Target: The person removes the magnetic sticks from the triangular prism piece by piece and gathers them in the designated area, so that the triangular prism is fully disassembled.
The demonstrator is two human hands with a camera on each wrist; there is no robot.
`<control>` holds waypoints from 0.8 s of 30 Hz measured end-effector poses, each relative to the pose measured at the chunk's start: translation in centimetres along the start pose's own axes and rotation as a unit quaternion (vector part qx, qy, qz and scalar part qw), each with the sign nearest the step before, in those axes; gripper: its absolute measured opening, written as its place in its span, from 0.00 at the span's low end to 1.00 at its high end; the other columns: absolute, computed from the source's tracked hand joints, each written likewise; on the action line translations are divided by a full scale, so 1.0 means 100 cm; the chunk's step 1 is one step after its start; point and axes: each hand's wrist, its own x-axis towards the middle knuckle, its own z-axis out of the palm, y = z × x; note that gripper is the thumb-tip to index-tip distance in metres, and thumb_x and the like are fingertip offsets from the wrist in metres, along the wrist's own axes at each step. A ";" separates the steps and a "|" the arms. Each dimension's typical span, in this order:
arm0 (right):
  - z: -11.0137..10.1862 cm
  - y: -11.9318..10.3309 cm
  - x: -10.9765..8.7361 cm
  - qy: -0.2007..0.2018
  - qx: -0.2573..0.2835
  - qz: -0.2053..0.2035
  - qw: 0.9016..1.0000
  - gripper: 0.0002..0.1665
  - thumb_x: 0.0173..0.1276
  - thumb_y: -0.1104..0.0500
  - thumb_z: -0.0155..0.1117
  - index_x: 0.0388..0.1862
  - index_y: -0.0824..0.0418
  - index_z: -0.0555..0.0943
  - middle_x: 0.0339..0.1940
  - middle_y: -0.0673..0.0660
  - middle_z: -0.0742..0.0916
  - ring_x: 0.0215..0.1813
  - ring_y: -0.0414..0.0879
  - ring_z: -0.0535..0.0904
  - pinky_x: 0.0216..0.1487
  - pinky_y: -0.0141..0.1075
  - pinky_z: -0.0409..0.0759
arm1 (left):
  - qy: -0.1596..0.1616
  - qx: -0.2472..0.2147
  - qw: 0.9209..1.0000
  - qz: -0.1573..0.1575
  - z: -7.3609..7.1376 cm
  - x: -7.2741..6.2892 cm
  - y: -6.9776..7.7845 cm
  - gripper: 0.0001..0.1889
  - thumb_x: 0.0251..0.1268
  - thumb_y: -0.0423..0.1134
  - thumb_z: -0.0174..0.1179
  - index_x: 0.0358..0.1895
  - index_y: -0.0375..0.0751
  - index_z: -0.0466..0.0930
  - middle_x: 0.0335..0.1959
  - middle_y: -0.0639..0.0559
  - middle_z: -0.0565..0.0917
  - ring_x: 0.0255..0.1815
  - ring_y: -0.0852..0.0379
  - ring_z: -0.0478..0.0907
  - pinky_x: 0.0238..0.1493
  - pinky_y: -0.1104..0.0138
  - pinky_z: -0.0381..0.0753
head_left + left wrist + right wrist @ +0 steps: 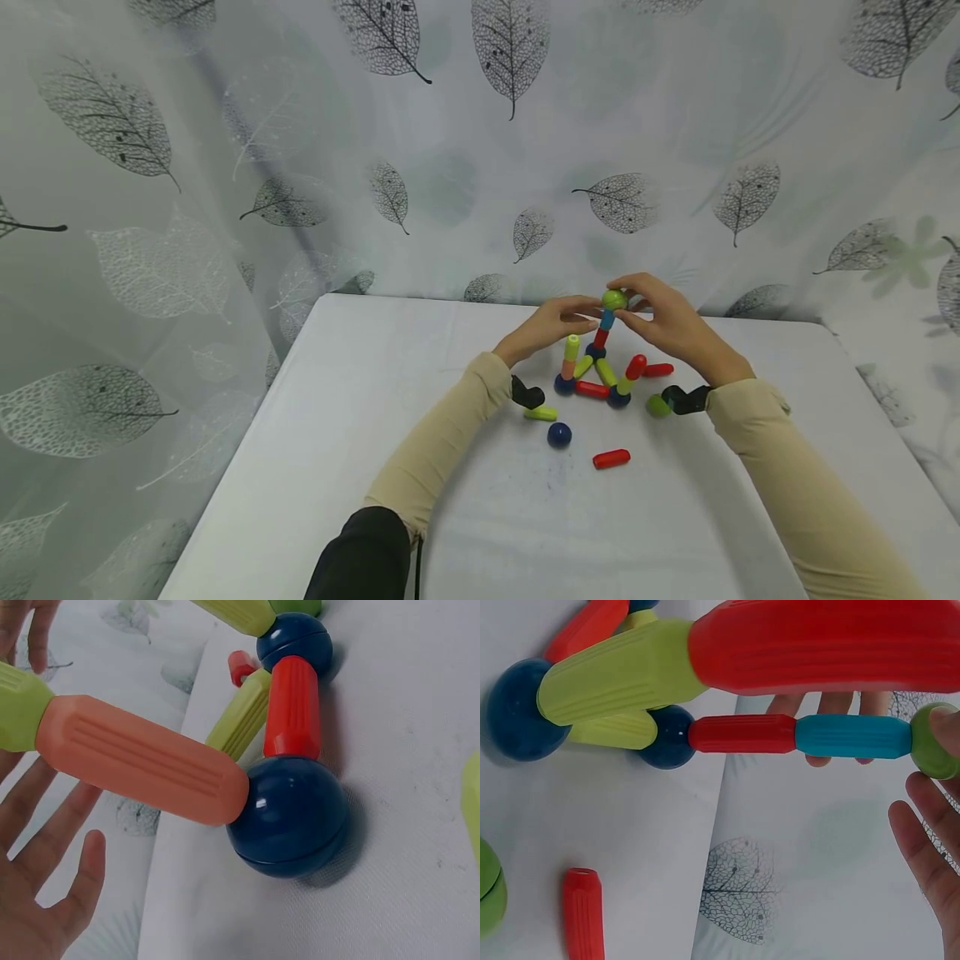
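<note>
My right hand (663,321) pinches a green ball (614,300) between thumb and fingers. The ball sits on top of a blue rod (853,736), which stands end to end on a red rod (742,734). This column rises from a dark blue ball at the back of a three-cornered base. My left hand (551,327) is beside the column, its fingers extended behind the rods; contact cannot be made out. Two shorter columns stand at the front corners: an orange rod (142,759) topped by a yellow-green one, and a yellow-green rod (622,671) topped by a red one.
On the white table (360,375) lie a loose dark blue ball (559,435), a red rod (611,459), a yellow-green rod (541,413), a green ball (657,406) and another red rod (658,370). A leaf-patterned curtain (450,167) hangs behind the table.
</note>
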 end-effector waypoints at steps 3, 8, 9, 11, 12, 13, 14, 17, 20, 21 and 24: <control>0.000 0.000 0.001 0.001 0.005 -0.005 1.000 0.27 0.70 0.72 0.68 0.67 0.67 0.75 0.60 0.65 0.83 0.52 0.59 0.85 0.55 0.58 0.85 | -0.002 -0.004 1.000 0.000 0.000 0.003 0.002 0.26 0.80 0.39 0.58 0.77 0.47 0.71 0.71 0.46 0.79 0.70 0.51 0.79 0.69 0.65 0.78; 0.000 0.001 0.002 -0.002 0.010 -0.008 1.000 0.27 0.70 0.72 0.68 0.67 0.67 0.75 0.60 0.65 0.82 0.54 0.60 0.85 0.55 0.58 0.85 | -0.009 0.005 1.000 0.002 0.003 0.008 0.005 0.25 0.80 0.40 0.59 0.76 0.44 0.72 0.71 0.44 0.79 0.70 0.49 0.79 0.67 0.66 0.79; 0.000 0.002 0.002 -0.003 0.011 -0.008 1.000 0.27 0.70 0.72 0.68 0.67 0.68 0.75 0.60 0.65 0.82 0.54 0.60 0.85 0.55 0.58 0.85 | -0.010 0.009 1.000 0.002 0.003 0.009 0.005 0.25 0.80 0.40 0.59 0.76 0.44 0.72 0.71 0.44 0.79 0.70 0.48 0.79 0.67 0.66 0.79; 0.000 0.002 0.002 -0.003 0.011 -0.007 1.000 0.27 0.70 0.72 0.68 0.66 0.68 0.75 0.60 0.65 0.82 0.54 0.60 0.85 0.56 0.58 0.85 | -0.012 0.017 1.000 0.003 0.003 0.010 0.004 0.25 0.80 0.41 0.59 0.76 0.44 0.72 0.71 0.44 0.79 0.71 0.48 0.79 0.67 0.66 0.80; 0.001 0.002 0.002 -0.003 0.009 -0.007 1.000 0.26 0.70 0.72 0.68 0.66 0.68 0.75 0.60 0.65 0.82 0.54 0.60 0.85 0.55 0.57 0.85 | -0.013 0.021 1.000 0.003 0.003 0.010 0.003 0.26 0.80 0.42 0.59 0.76 0.43 0.72 0.71 0.43 0.79 0.71 0.47 0.78 0.67 0.66 0.80; 0.001 0.002 0.002 -0.003 0.008 -0.007 1.000 0.26 0.70 0.72 0.68 0.66 0.68 0.75 0.60 0.65 0.82 0.54 0.60 0.85 0.55 0.57 0.85 | -0.015 0.024 1.000 0.004 0.003 0.011 0.003 0.26 0.80 0.42 0.59 0.76 0.43 0.72 0.71 0.43 0.79 0.72 0.46 0.78 0.68 0.65 0.80; 0.001 0.002 0.002 -0.002 0.007 -0.007 1.000 0.26 0.70 0.72 0.68 0.66 0.67 0.75 0.60 0.65 0.83 0.53 0.60 0.85 0.55 0.57 0.85 | -0.015 0.028 0.999 0.005 0.004 0.011 0.002 0.26 0.80 0.42 0.59 0.76 0.43 0.71 0.71 0.43 0.78 0.72 0.46 0.78 0.68 0.65 0.79; 0.001 0.002 0.002 -0.003 0.006 -0.005 1.000 0.26 0.71 0.71 0.67 0.67 0.67 0.75 0.60 0.65 0.82 0.53 0.60 0.85 0.55 0.57 0.85 | -0.014 0.027 0.999 0.014 0.003 0.012 0.001 0.24 0.80 0.41 0.58 0.75 0.42 0.73 0.71 0.42 0.79 0.73 0.44 0.77 0.69 0.64 0.79; 0.001 0.002 0.001 -0.003 0.007 -0.003 1.000 0.26 0.71 0.71 0.67 0.67 0.67 0.75 0.61 0.65 0.82 0.53 0.61 0.85 0.56 0.58 0.85 | -0.010 0.022 0.999 0.022 0.003 0.013 0.002 0.22 0.81 0.42 0.58 0.73 0.43 0.75 0.70 0.45 0.80 0.72 0.46 0.78 0.69 0.64 0.79; 0.001 0.002 0.001 -0.002 0.006 -0.002 1.000 0.27 0.71 0.71 0.67 0.67 0.67 0.75 0.62 0.65 0.82 0.54 0.61 0.85 0.56 0.58 0.85 | -0.007 0.021 0.999 0.025 0.003 0.014 0.002 0.22 0.81 0.43 0.58 0.72 0.44 0.76 0.69 0.46 0.80 0.71 0.47 0.79 0.69 0.64 0.79; 0.002 0.003 0.001 0.001 0.005 -0.004 1.000 0.27 0.70 0.72 0.67 0.67 0.68 0.75 0.62 0.66 0.82 0.54 0.61 0.85 0.55 0.58 0.85 | 0.002 0.028 0.999 0.031 0.003 0.015 0.004 0.21 0.80 0.44 0.58 0.70 0.46 0.77 0.68 0.49 0.81 0.68 0.52 0.80 0.68 0.65 0.79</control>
